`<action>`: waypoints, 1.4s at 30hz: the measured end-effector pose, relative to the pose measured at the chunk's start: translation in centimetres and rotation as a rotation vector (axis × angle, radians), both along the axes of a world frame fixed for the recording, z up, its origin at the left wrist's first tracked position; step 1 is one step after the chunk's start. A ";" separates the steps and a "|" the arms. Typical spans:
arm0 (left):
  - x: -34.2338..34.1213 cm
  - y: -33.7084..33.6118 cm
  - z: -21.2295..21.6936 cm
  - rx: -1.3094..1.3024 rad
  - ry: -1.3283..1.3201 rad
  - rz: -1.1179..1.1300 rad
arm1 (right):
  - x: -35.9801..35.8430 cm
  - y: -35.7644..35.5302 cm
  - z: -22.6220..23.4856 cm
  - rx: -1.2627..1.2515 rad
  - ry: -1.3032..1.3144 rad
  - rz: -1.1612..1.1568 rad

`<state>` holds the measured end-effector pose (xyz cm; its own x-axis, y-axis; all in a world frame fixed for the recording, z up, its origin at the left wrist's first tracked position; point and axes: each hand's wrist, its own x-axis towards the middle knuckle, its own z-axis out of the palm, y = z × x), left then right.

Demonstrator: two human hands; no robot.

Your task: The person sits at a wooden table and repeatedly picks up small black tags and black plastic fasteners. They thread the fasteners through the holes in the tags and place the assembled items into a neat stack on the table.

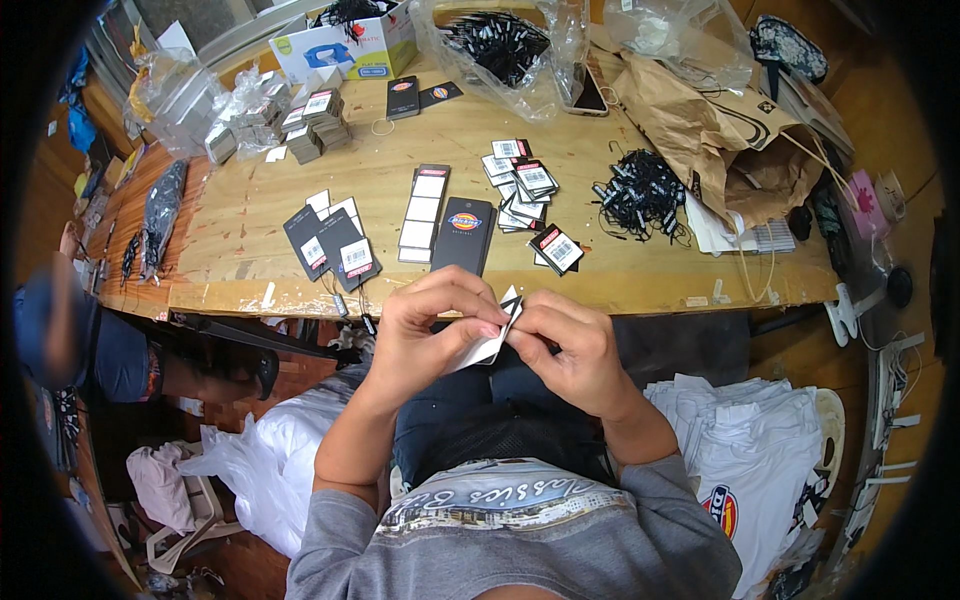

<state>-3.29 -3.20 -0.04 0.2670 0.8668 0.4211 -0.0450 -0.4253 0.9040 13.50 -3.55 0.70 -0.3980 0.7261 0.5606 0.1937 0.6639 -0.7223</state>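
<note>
Toward the tabletop's [640,278] far edge, your clear plastic bag [541,98] gapes around a tangle of black strings [500,48]. Left of it, the white, green and blue box [345,60] has more black strings poking from its top. By the far left corner, a crinkled clear bag [244,104] sits around grey bundles. Near the far right corner lies your creased brown paper bag [690,110], mouth open toward the right edge; its depths are too dark to read.

Both your forearms rise from below and your hands meet just short of the near edge, over your lap. Your left hand [440,320] pinches a white card piece [478,352] between thumb and curled fingers; your right hand [565,345] grasps its upper right end, thumb and forefinger together. Your fingers cover much of it, so it may be one card or several.

A smooth, dark rectangular tag [463,235] lies flat near the middle of the near edge. Right of it are overlapping square barcode labels [522,185], then a loose, wiry heap of black cords [642,195]. The wood is yellowish and scuffed.
</note>
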 end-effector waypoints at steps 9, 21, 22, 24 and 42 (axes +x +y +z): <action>1.0 -1.2 0.4 0.024 -0.108 0.205 | 0.8 0.5 -0.5 -0.178 0.021 0.057; -1.5 -2.5 1.0 0.073 -0.019 0.395 | 3.3 1.2 -1.6 -0.729 0.567 0.254; -1.3 -2.6 1.2 0.056 -0.037 0.420 | 3.3 1.3 -1.6 -0.735 0.547 0.240; -1.3 -2.8 1.5 0.062 -0.013 0.349 | 3.7 1.5 -1.8 -0.747 0.507 0.213; 0.6 -1.7 0.2 -0.344 -0.529 0.039 | 2.9 1.3 -2.2 -0.741 0.635 0.289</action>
